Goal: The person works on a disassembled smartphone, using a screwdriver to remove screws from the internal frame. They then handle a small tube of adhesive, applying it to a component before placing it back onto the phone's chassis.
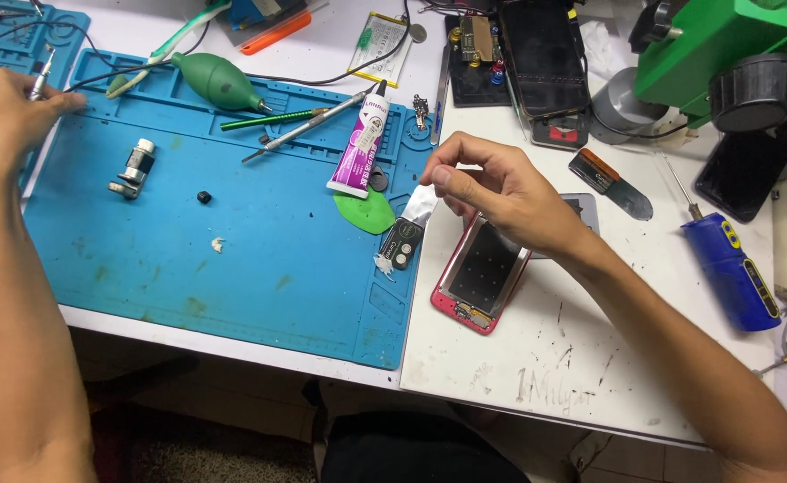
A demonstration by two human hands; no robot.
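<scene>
I see the right hand point(501, 192) pinching a silvery foil strip point(422, 204) just above the opened red phone point(481, 273), keeping it clear; left hand point(4, 116), far left of the phone, fingers closed around a metal tool point(42, 73).

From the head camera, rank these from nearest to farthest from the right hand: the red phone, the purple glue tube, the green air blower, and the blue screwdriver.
From the right hand:
1. Red phone, just under the hand.
2. Purple glue tube, to its left on the blue mat.
3. Blue screwdriver, off to its right.
4. Green air blower, far left at the mat's top.
</scene>
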